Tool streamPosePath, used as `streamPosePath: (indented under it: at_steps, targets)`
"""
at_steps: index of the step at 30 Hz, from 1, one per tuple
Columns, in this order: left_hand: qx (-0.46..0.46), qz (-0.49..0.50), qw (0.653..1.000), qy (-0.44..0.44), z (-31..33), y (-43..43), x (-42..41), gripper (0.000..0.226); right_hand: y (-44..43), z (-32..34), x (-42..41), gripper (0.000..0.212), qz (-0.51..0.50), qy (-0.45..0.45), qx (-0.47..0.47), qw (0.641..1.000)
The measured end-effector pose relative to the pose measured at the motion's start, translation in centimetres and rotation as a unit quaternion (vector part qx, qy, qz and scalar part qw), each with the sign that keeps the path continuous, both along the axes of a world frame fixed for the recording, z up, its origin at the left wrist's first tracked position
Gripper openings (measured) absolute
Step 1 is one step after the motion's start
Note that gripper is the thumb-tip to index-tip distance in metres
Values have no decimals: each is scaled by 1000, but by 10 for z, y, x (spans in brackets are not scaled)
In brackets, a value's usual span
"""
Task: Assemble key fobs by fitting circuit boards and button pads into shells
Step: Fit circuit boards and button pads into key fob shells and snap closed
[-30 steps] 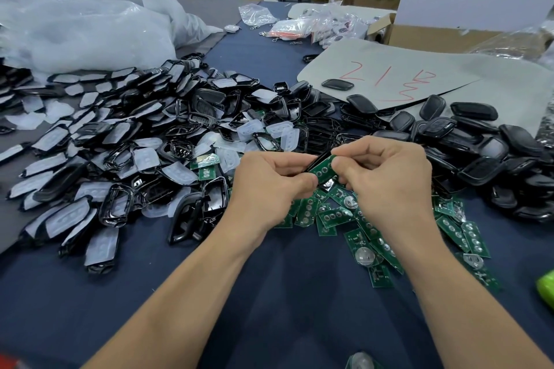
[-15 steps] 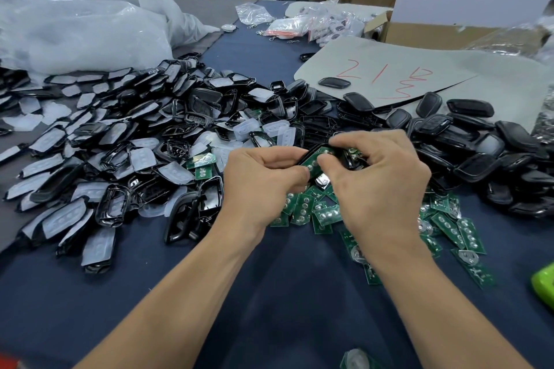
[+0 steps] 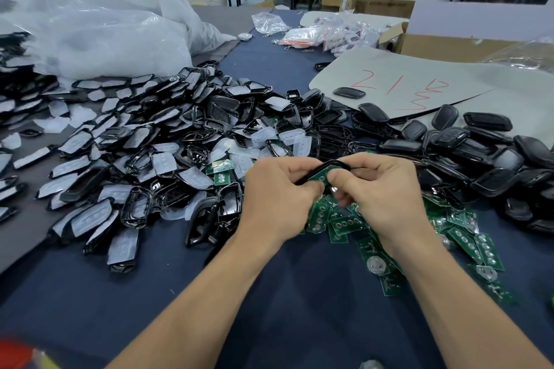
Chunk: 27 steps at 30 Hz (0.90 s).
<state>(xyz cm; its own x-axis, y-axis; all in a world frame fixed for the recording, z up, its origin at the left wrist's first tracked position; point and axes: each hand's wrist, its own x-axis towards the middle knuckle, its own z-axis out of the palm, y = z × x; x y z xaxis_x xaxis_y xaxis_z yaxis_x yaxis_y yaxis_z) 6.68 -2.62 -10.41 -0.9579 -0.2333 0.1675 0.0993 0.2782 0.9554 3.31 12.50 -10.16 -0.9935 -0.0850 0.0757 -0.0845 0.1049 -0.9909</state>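
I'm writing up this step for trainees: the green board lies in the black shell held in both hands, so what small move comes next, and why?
Probably press the circuit board flat into the shell with the thumbs. The left hand and right hand both pinch the shell, the board shows inside its rim, and full seating cannot be confirmed.

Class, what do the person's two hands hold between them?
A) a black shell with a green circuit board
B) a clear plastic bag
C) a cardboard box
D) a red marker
A: the left hand and right hand both grip a black shell with a green circuit board showing in it.
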Motion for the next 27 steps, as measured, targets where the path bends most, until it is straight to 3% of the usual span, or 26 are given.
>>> streamPosePath:
  at_steps: [4, 9, 16, 19, 23, 27]
  targets:
    - [-14, 81, 996, 29, 6, -7, -4, 41, -7, -2, 1, 10, -17, 31, 90, 995]
    - [143, 167, 975, 17, 14, -30, -8, 18, -25, 7, 6, 22, -12, 88, 189, 978]
    - [311, 196, 929, 48, 29, -62, -7, 19, -101, 22, -20, 27, 98, 112, 250, 957]
    - [316, 209, 923, 63, 39, -88, -2, 20, -137, 24, -28, 25, 142, 123, 271, 944]
    - [254, 254, 931, 67, 48, -134, 1, 22, -180, 28, -36, 29, 186, 153, 326, 914]
    - [258, 320, 906, 103, 51, -162, 0, 19, -226, 29, -49, 24, 235, 137, 336, 902]
